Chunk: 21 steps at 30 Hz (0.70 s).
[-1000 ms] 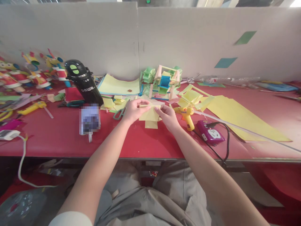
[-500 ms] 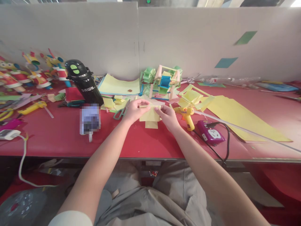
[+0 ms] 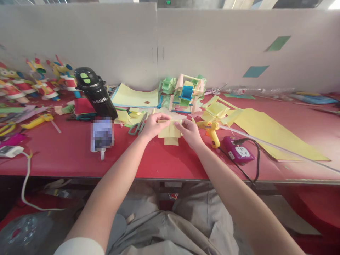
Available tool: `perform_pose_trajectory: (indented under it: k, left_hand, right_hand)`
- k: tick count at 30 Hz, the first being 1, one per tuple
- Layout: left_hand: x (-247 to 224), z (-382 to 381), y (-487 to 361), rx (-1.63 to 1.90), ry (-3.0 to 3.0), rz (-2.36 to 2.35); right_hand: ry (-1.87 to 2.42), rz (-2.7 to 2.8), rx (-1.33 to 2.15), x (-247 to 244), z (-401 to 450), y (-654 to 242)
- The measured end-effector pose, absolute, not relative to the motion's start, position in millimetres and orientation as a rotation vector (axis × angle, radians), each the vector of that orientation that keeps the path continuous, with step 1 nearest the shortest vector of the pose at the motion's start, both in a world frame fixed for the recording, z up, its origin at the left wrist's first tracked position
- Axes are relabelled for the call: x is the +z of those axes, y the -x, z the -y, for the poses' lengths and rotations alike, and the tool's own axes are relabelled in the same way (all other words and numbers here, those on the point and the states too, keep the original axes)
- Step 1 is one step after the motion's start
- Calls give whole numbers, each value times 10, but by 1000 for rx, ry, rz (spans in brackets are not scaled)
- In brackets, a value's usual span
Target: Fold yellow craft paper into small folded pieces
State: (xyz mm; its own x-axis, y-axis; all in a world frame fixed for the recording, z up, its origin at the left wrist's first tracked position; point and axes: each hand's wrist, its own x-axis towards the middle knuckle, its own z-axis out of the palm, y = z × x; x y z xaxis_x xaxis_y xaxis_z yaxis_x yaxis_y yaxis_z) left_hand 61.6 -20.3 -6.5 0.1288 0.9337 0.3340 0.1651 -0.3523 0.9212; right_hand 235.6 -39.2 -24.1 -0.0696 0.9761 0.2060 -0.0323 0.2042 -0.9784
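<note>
A small piece of pale yellow paper (image 3: 169, 131) is held between both hands over the red table, with crease lines on it. My left hand (image 3: 156, 126) pinches its upper left edge, thumb in front and fingers behind. On the other side my right hand (image 3: 190, 131) grips the upper right edge between thumb and fingers. Another yellow strip (image 3: 171, 141) shows below the held paper; whether the two are joined I cannot tell. Scissors (image 3: 136, 128) lie just left of my left hand. A yellow glue gun (image 3: 212, 131) rests right of my right hand.
Behind my hands stands a paper-and-stick model (image 3: 187, 94). A black bottle (image 3: 95, 92) is at the left back, several figures (image 3: 42, 83) beyond it. A purple power strip (image 3: 239, 150) with a black cord and large yellow sheets (image 3: 276, 134) lie right on the red table (image 3: 175, 164).
Both hands keep hold of the yellow paper in nearly the same place. The paper's front face has tilted slightly and its crease shows more clearly.
</note>
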Motion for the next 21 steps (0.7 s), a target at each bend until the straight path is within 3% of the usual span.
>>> perform_pose_trajectory:
  k: [21]
  left_hand:
    - [-15, 253, -613, 1210, -1710, -1081]
  right_hand:
    - [944, 1310, 1175, -244, 391, -2362]
